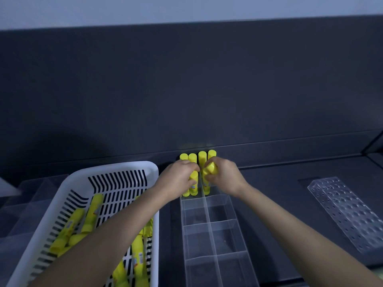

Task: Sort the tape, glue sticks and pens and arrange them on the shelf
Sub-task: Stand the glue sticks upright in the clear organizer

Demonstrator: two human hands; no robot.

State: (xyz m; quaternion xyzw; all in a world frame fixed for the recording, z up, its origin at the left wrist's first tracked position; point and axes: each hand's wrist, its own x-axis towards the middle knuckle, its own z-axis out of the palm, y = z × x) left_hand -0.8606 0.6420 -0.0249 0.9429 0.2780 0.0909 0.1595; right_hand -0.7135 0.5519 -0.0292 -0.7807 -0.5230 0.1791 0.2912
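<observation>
Hands (178,178) (226,177) seemingly grip glue sticks (211,169).

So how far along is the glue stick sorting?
Done: several glue sticks stand in the clear organiser's far compartments. In hand: left hand grips a stick, right hand grips a tilted stick there. Left: many loose sticks lie in the white basket; nearer compartments show nothing; no tape or pens in view.

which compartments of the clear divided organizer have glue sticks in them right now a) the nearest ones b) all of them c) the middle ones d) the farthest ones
d, the yellow glue sticks stand upright only at the far end of the clear organizer, where the left hand and right hand meet; the nearer compartments hold none.
</observation>
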